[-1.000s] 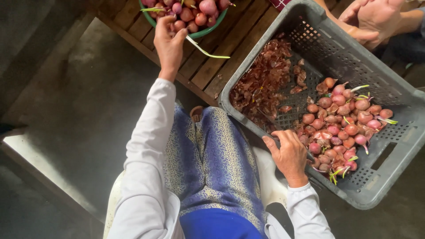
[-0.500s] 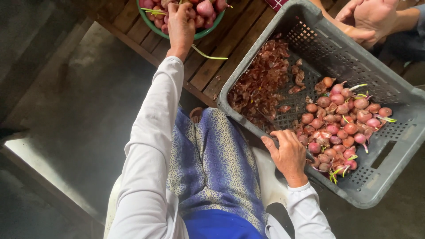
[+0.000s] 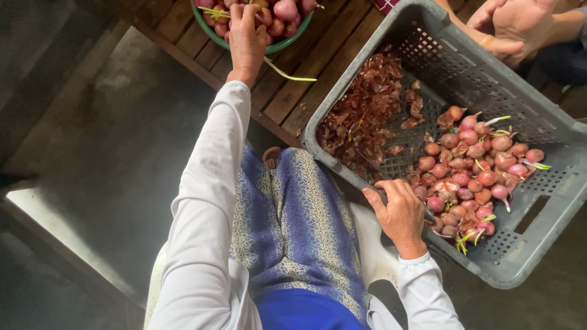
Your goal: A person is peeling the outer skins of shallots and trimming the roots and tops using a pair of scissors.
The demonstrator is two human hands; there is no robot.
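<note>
My left hand (image 3: 246, 38) reaches out over the rim of a green bowl (image 3: 287, 43) of peeled red shallots (image 3: 286, 11), fingertips down among them; what it holds is hidden. My right hand (image 3: 400, 211) rests curled on the near rim of a grey plastic crate (image 3: 520, 269). A thin dark blade pokes out beside that hand. Right next to it lies a heap of unpeeled shallots (image 3: 477, 174) with green sprouts. A pile of dry reddish skins (image 3: 367, 116) fills the crate's left end.
The bowl and crate sit on a slatted wooden platform (image 3: 318, 67). A loose green sprout (image 3: 287, 73) lies on the slats. Another person's hands (image 3: 513, 24) are at the crate's far corner. I sit on a white chair (image 3: 373, 256) over a concrete floor (image 3: 122, 153).
My left hand has moved forward from beside the bowl to over its rim and into the shallots. My right hand has stayed on the crate rim.
</note>
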